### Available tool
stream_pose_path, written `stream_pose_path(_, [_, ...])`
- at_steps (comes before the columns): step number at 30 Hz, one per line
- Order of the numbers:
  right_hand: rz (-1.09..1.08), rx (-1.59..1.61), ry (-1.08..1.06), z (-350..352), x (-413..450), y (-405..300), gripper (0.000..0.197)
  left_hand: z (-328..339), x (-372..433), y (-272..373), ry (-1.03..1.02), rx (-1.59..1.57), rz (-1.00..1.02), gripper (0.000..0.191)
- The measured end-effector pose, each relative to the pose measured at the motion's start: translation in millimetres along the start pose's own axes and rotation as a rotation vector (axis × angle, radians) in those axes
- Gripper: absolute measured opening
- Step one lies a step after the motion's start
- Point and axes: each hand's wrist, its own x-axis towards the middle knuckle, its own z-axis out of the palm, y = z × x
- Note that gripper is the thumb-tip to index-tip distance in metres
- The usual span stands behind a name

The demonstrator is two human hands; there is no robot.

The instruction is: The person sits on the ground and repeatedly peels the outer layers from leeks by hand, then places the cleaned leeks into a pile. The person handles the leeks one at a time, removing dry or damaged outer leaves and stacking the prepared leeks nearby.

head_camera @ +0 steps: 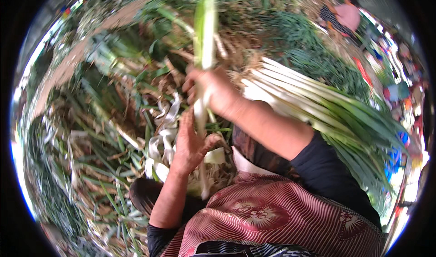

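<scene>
My right hand (211, 86) is closed around a large green onion stalk (205, 35), blurred by motion, with its green part pointing away from me. Just below it, my left hand (192, 144) is raised with thumb and fingers apart, beside the lower white part of the stalk; whether it touches the stalk I cannot tell. A pale strip (203, 178) hangs below between my hands. At the right lies a bundle of green onions (293, 90), white root ends towards the middle and green leaves towards the lower right. Peeled white layers (165, 144) lie left of my left hand.
Heaps of onion leaves and dry husks (98, 120) cover the ground at the left. More green onions (299, 42) lie beyond the bundle. A person in a pink top (347, 16) sits at the upper right. A patterned apron (265, 216) covers my lap.
</scene>
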Motion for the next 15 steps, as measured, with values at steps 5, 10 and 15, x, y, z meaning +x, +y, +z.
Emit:
stream_pose_path(5, [-0.177,0.214,0.012,-62.4,-3.7,-63.8,0.021,48.2,-55.9,-30.0,-0.357,-0.226,-0.424,0.027])
stream_pose_path(10, [-0.457,0.065,-0.063,-94.7,-61.1,-52.6,0.025,79.0,-63.4,2.9,-0.280,-0.423,-0.516,0.025])
stream_pose_path(15, [-0.376,0.274,-0.114,-87.7,-135.8,-40.2,0.026,103.1,-13.4,70.6,-0.317,0.051,-0.087,0.041])
